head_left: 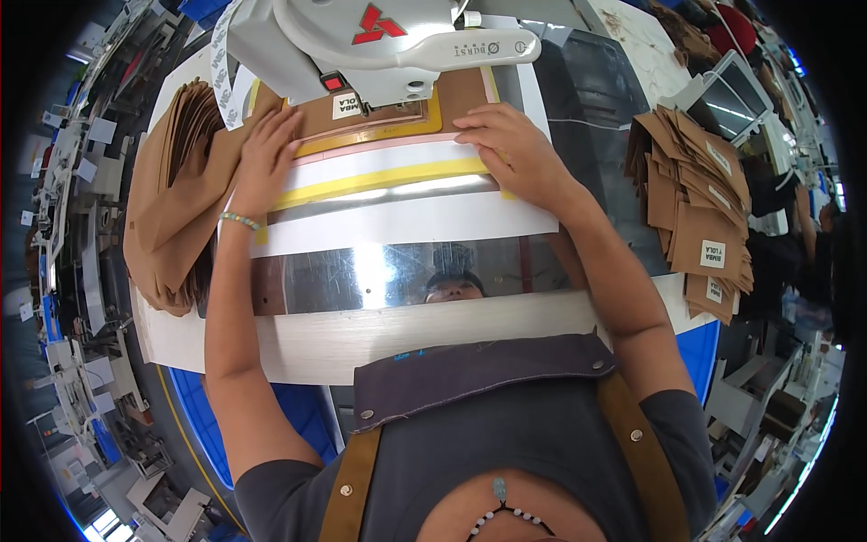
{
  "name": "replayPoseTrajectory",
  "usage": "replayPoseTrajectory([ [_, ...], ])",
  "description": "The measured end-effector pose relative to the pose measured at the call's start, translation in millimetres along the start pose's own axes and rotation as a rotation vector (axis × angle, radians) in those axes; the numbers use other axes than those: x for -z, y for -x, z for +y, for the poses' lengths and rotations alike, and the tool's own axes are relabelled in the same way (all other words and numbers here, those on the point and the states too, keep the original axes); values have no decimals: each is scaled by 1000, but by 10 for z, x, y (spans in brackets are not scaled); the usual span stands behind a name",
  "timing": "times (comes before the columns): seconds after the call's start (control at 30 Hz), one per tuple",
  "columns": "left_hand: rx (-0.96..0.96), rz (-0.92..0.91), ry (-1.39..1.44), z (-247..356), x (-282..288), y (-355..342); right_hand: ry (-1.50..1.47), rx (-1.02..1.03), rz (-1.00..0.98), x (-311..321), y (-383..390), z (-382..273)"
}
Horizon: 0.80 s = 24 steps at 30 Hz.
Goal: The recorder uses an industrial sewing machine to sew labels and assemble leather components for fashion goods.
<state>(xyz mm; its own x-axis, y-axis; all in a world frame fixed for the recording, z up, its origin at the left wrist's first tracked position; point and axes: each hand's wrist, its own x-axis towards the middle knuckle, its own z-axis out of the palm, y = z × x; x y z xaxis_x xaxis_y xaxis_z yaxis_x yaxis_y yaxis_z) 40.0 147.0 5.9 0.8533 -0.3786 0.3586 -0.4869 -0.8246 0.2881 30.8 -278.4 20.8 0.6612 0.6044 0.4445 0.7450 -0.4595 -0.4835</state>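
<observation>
My left hand (265,161) lies on brown fabric at the left edge of the sewing area, fingers stretched out and fairly close together. My right hand (517,152) rests at the right side, its slightly bent fingers touching the edge of the white sheet (406,212) and pink strip. Between the hands a yellow clamp frame (368,137) presses on a brown fabric piece (470,88) bearing a white label (346,106). Above it stands the head of a white sewing machine (361,45), which partly hides the frame. A yellow strip (384,179) crosses the white sheet.
A thick stack of brown fabric pieces (172,208) hangs at the left. Labelled brown pieces (695,212) are piled at the right, beside a screen (736,95). A shiny metal plate (361,275) lies before the wooden table edge (433,330). Blue bins (700,352) stand below.
</observation>
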Motion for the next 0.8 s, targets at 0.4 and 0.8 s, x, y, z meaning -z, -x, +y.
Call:
replayPoseTrajectory([
  [0.4,357,77,-23,-1192,275,662,-27,-7,-135,591,384,-364],
  [0.8,414,193,404,-374,105,15,-470,-566,-1236,1205,1836,-1130],
])
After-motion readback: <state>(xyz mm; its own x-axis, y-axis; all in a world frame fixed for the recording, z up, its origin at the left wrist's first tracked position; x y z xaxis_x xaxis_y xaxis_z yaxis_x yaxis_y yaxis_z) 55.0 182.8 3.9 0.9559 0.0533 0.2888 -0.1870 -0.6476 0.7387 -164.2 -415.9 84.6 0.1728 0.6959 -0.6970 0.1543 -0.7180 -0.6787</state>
